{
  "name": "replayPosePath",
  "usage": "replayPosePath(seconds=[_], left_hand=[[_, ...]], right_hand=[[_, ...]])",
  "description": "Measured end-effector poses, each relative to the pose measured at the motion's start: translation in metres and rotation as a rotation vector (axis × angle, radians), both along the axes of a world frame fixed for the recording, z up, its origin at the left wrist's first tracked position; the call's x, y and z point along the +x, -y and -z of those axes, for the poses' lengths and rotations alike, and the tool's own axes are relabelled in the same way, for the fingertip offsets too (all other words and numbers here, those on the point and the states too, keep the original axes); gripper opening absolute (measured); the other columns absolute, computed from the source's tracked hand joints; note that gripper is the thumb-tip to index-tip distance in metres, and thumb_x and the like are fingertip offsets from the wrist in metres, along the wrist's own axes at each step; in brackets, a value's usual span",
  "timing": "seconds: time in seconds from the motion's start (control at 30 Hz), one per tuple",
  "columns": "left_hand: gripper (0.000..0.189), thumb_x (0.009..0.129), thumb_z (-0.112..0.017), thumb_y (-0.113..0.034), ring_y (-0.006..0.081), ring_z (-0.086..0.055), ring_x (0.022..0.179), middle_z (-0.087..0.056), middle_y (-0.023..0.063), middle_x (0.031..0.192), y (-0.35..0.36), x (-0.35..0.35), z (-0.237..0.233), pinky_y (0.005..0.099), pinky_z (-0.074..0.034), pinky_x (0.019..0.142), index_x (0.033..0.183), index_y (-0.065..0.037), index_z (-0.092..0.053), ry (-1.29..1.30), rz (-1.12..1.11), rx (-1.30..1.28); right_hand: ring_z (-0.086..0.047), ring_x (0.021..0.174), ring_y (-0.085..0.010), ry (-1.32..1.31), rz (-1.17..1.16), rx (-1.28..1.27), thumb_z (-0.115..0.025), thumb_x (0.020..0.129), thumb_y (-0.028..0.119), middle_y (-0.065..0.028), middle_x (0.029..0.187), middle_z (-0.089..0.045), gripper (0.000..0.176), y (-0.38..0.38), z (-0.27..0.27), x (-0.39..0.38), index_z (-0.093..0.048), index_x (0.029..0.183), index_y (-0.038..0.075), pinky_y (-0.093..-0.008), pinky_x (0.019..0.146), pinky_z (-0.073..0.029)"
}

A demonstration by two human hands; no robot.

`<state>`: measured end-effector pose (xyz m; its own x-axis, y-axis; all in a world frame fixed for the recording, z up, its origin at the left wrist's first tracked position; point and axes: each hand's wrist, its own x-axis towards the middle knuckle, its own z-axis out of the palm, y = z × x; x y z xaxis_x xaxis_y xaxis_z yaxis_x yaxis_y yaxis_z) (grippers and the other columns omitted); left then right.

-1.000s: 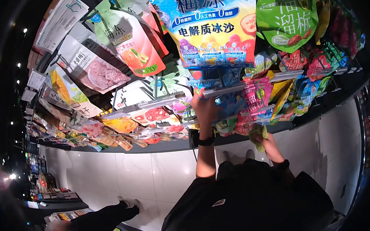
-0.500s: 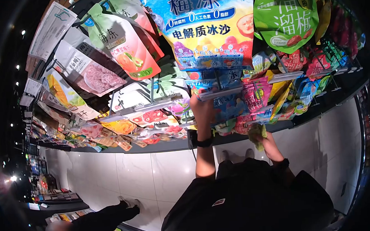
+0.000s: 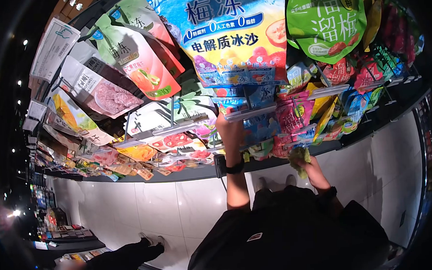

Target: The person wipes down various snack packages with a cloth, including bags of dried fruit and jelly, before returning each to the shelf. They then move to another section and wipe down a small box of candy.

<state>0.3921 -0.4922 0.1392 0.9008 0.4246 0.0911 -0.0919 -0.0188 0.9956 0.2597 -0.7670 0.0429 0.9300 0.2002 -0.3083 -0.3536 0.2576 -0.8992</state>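
Observation:
My left hand (image 3: 229, 130) is raised to the rack, against the blue packets (image 3: 259, 126) under a clear label strip (image 3: 250, 112). Its fingertips are hidden behind the strip and packets, so its grip cannot be made out. Above it hangs a large blue and yellow bag (image 3: 236, 42). My right hand (image 3: 314, 169) is lower and to the right, closed on a crumpled yellow-green cloth (image 3: 300, 161), just below the pink packets (image 3: 293, 113).
A green bag (image 3: 327, 24) hangs at the upper right, and a green and pink pouch (image 3: 138, 59) at the upper left. Another person (image 3: 120, 257) in dark clothes is at the lower left, beside a low display. Pale tiled floor (image 3: 156, 200) lies below the rack.
The view has shifted slightly, with the hanging bags now a little further left. My left hand stays at the rack, and my right hand still holds the cloth.

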Motion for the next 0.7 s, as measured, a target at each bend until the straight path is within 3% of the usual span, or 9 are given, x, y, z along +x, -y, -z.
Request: replayPosePath(seconds=[0.27,0.37,0.47,0.53,0.7], left_hand=[[0.020,0.080,-0.076,-0.012,0.0150,-0.064,0.065,-0.069,0.0068,0.074,-0.002,-0.007,0.010,0.0311,-0.050,0.063,0.090,0.000,-0.065,0.112,0.006,0.198],[0.021,0.078,-0.078,-0.012,0.0162,-0.064,0.065,-0.068,0.0080,0.073,-0.001,-0.010,0.002,0.0316,-0.050,0.062,0.090,0.000,-0.065,0.098,0.002,0.234],[0.023,0.077,-0.079,-0.010,0.0166,-0.064,0.065,-0.068,0.0084,0.075,0.004,-0.016,-0.001,0.0317,-0.050,0.063,0.091,0.000,-0.065,0.071,-0.088,0.179],[0.024,0.077,-0.080,-0.010,0.0166,-0.064,0.066,-0.069,0.0086,0.076,0.004,-0.016,0.000,0.0316,-0.051,0.064,0.092,0.001,-0.065,0.086,-0.085,0.173],[0.022,0.078,-0.079,-0.008,0.0148,-0.064,0.069,-0.070,0.0076,0.081,0.003,-0.018,-0.001,0.0308,-0.051,0.066,0.092,0.001,-0.065,0.074,-0.040,0.105]], right_hand=[[-0.063,0.093,-0.0147,-0.014,-0.009,-0.001,-0.060,0.093,0.011,-0.0054,0.103,-0.068,0.027,0.002,0.003,0.002,-0.064,0.115,-0.003,-0.0292,0.083,-0.048],[-0.063,0.094,-0.0148,0.010,-0.015,0.006,-0.061,0.093,0.012,-0.0052,0.103,-0.068,0.027,0.003,0.006,0.003,-0.064,0.115,-0.004,-0.0294,0.083,-0.049],[-0.063,0.094,-0.0147,0.002,-0.030,0.020,-0.061,0.094,0.013,-0.0054,0.103,-0.068,0.027,0.005,0.005,0.004,-0.064,0.115,-0.004,-0.0296,0.083,-0.049],[-0.064,0.098,-0.0151,-0.007,-0.058,0.001,-0.057,0.093,0.007,-0.0064,0.108,-0.068,0.029,0.008,0.008,0.005,-0.062,0.120,-0.004,-0.0295,0.086,-0.050],[-0.064,0.099,-0.0150,0.016,-0.052,0.023,-0.058,0.094,0.008,-0.0064,0.108,-0.068,0.029,0.010,0.010,0.007,-0.062,0.121,-0.003,-0.0295,0.086,-0.050]])
